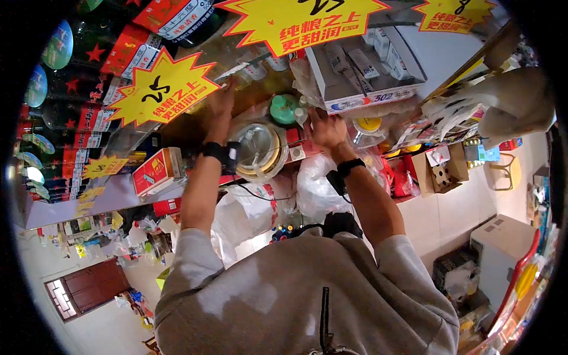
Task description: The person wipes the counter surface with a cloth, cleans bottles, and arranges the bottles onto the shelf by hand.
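My left hand (222,103) reaches onto the shelf behind a yellow star-shaped price tag (163,89); its fingers are partly hidden, and I cannot make out what they touch. My right hand (326,129) is bent with its fingers down beside small white-capped bottles (300,115), just below the open 502 box (373,97). Whether it grips one of them is unclear. Between my hands stand a round green container (284,109) and a clear round jar (258,149) with a gold-coloured rim.
Rows of green bottles with red labels (89,118) fill the left side. A red and white box (158,173) sits near the shelf edge. White plastic bags (319,186) hang below my hands. An open cardboard box (441,168) and a white cabinet (503,242) are at the right.
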The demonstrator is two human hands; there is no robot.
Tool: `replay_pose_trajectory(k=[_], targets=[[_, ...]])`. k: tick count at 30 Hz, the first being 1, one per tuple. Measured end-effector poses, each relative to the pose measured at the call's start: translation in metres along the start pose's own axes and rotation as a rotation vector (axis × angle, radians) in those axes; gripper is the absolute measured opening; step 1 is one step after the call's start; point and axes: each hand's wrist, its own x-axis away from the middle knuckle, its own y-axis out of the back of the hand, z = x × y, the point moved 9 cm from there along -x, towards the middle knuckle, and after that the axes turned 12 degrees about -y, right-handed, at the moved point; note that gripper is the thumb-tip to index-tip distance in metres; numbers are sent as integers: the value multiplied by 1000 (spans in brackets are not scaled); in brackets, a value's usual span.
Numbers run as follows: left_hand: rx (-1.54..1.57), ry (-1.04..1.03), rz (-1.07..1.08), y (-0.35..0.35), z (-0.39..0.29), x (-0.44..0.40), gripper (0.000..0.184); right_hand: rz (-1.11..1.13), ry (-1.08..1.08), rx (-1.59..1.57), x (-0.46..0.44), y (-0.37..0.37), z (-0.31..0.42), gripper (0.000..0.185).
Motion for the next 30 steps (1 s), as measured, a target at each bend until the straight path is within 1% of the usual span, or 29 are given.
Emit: replay_pose_trajectory(k=[2, 3, 5, 6, 7, 8, 10, 11, 13, 14, 15, 17, 19, 20, 22, 23, 25, 26, 28, 29, 30], targets=[[-60, -136, -232, 8, -28, 25, 54, -23, 19, 23, 2, -5, 0, 36], [-98, -57, -123, -7, -4, 42, 51, -50, 41, 49, -1, -5, 1, 36], [-125, 21, -19, -32, -3, 54, 48, -94, 69, 49, -2, -2, 0, 35], [-271, -6, 82, -46, -31, 52, 44, -125, 94, 42, 1, 0, 2, 34], [-418, -31, 186, -59, -55, 48, 40, -89, 65, 49, 1, 1, 1, 34], [-417, -28, 185, -63, -71, 40, 40, -86, 66, 51, 2, 3, 4, 34], [-576, 150, 286, -69, -73, 32, 36, -137, 63, 21, -1, 9, 5, 27], [-575, 152, 282, -72, -80, 29, 36, -136, 67, 22, -2, 7, 6, 27], [-577, -62, 45, -64, -110, 24, 35, -112, 45, 43, -1, 0, 2, 31], [-575, -57, 44, -65, -112, 23, 35, -108, 47, 47, 0, -2, -1, 31], [-535, 26, 58, -66, -104, 23, 36, -111, 58, 28, 1, 1, 0, 30], [-497, 117, 71, -66, -95, 27, 38, -105, 71, 10, 2, 4, 3, 29], [-406, 24, 38, -67, -97, 23, 39, -100, 49, 15, 0, 2, 2, 26], [-409, 30, 34, -67, -93, 22, 39, -95, 54, 15, 0, 2, 3, 26], [-422, -34, 12, -65, -100, 20, 36, -66, 39, 14, 0, 3, 3, 22], [-424, -28, 7, -66, -101, 23, 36, -61, 45, 15, 0, 4, 4, 22], [-515, 86, -19, -61, -104, 25, 33, -138, 91, -42, 0, 11, 7, 20], [-545, 127, -30, -57, -106, 25, 33, -132, 100, -42, 0, 11, 8, 20], [-396, 116, 14, -66, -82, 20, 33, -89, 67, -19, -2, 7, 7, 17], [-395, 121, 8, -65, -76, 22, 33, -85, 74, -17, -2, 7, 8, 17], [-528, 121, 49, -66, -78, 24, 34, -82, 77, -6, -3, 6, 7, 16]])
